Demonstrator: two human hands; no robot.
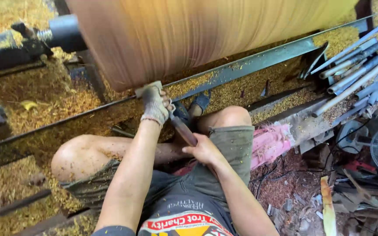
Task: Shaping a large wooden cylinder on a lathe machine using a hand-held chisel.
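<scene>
Overhead, I see the big wooden cylinder [189, 39] blurred above the long metal tool rest [241, 65]. My gloved left hand [155, 105] is clamped on the turning chisel [181, 126] at the rest, pinning its tip against the wood; my bare right hand [204, 150] is closed around the handle, low for leverage.

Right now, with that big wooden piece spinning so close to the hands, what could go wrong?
1. The gloved left hand steadies the chisel on the metal rest bar, right beside the blurred, turning wooden drum; the glove might catch.
2. If the tool digs in, it could kick back toward the right hand.
3. Bare knees sit close beneath, exposed to flying shavings.
</scene>
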